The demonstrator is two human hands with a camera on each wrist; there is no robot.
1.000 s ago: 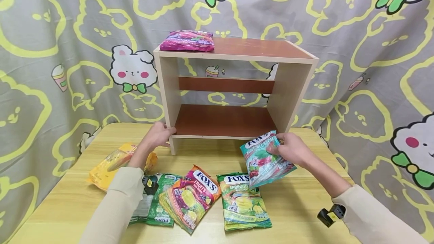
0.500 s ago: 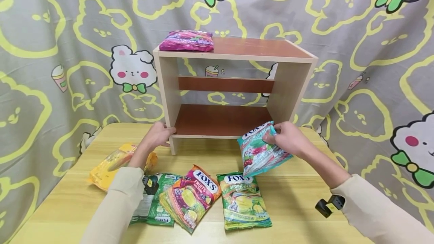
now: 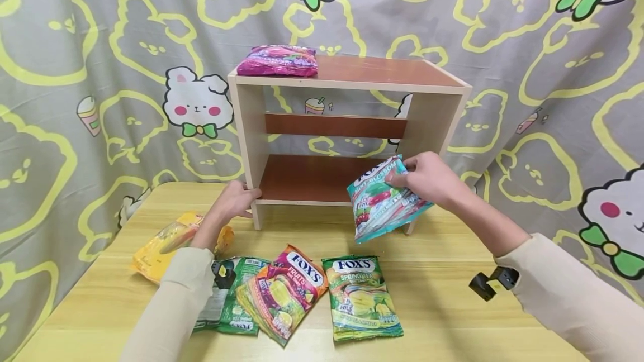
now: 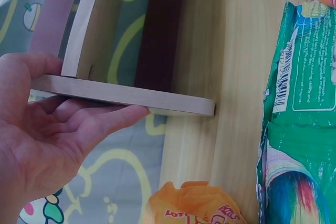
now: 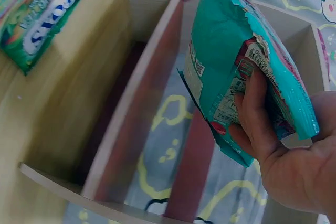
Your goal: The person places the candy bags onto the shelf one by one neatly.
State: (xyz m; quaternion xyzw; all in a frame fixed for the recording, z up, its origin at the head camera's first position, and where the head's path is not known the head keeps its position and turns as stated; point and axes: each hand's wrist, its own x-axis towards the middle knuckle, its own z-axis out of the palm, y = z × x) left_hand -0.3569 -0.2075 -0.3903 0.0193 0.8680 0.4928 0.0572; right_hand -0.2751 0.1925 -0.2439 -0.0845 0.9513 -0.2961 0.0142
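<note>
My right hand (image 3: 427,177) pinches a teal Fox's candy bag (image 3: 379,200) by its upper right edge, thumb on the printed front. The bag hangs tilted before the right end of the small shelf's lower board (image 3: 307,177). In the right wrist view its teal back (image 5: 218,35) faces the camera, and my fingers (image 5: 254,114) press against it. At the shelf's front left, my left hand (image 3: 233,200) grips the side panel (image 4: 121,93), with the thumb inside and the fingers along the outer face. A magenta candy bag (image 3: 279,61) lies on the shelf's top board.
On the wooden table (image 3: 437,300) lie a yellow bag (image 3: 161,244), a green bag (image 3: 233,295) back side up, an orange-purple Fox's Fruits bag (image 3: 287,292) and a green-yellow Fox's Spring Tea bag (image 3: 359,300). A patterned curtain (image 3: 151,32) hangs behind the shelf.
My right hand has raised the teal candy bag up and slightly left, from near the Spring Tea bag to the front of the lower board. The left hand has stayed on the side panel.
</note>
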